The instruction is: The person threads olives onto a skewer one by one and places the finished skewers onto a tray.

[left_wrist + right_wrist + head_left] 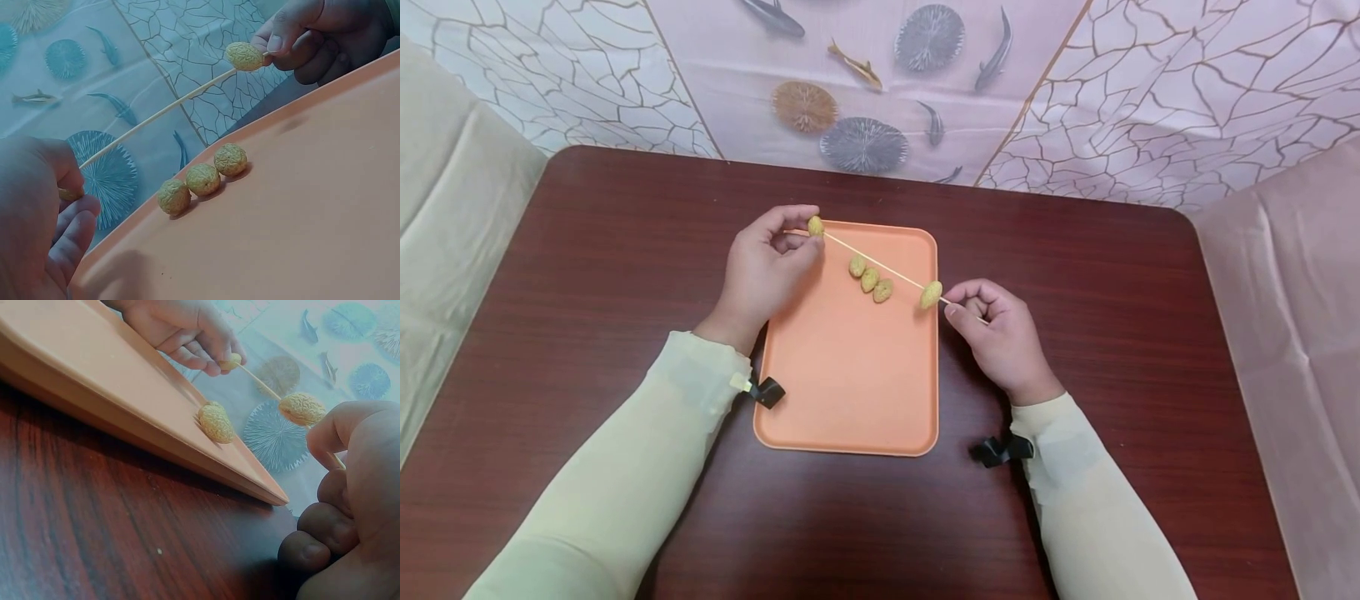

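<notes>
A thin wooden skewer [872,264] slants between both hands over the upper part of an orange tray [850,375]. My left hand [771,267] pinches a wrinkled yellow-brown ball [816,225] between thumb and fingers at the skewer's left end. Toward the other end, a second wrinkled ball [931,294] is threaded on the skewer, right beside the right fingertips. With thumb and index finger, my right hand [1003,333] grips the skewer's right end. Three similar balls [203,179] lie in a row on the tray under the skewer. In the left wrist view, fingers mostly hide the pinched ball.
The tray rests on a dark red-brown wooden table [1112,375], its raised rim [846,452] running all around. Behind the table hangs a patterned cloth [880,50] with fish and round shapes. Pale cloth sides stand left and right. Each wrist carries a black strap piece [1000,451].
</notes>
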A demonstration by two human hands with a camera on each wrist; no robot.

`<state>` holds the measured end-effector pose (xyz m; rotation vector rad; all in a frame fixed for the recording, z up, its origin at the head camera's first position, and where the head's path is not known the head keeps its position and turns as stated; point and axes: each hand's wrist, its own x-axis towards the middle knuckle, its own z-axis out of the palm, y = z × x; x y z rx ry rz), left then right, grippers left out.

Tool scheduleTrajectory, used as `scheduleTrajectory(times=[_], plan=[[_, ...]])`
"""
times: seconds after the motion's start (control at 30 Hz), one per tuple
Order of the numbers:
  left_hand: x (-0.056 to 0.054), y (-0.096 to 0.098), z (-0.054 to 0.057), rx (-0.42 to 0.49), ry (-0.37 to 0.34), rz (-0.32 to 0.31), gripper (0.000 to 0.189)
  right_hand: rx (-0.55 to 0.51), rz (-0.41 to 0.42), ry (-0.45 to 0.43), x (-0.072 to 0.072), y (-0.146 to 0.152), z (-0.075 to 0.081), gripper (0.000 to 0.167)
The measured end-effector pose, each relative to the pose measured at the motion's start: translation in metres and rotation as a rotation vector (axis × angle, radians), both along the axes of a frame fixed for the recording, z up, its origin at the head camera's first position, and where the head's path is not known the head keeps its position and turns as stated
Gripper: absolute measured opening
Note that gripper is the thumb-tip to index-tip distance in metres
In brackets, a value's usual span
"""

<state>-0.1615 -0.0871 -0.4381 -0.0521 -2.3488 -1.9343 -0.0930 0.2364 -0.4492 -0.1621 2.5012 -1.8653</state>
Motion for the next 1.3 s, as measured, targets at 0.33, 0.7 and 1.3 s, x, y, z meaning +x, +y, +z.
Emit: scheduleTrajectory(times=[0.33,0.7,1.3], plan=[[0.0008,0.0005,-0.0016,0.006,0.033,0.011,0.037,-0.040,0.002,0.006,-0.0002,-0.0008,-0.0002,0.011],[0.0009,0.0012,-0.0021,-0.009,0.038,0.014,0.037,-0.037,0.009,0.006,-0.0009,-0.0004,-0.0022,0.010],[0.0049,0.0029,-0.0031,-0.175,0.154,0.058,0.029,-0.006,0.015,0.006,-0.0006,-0.0004,-0.0010,0.010]])
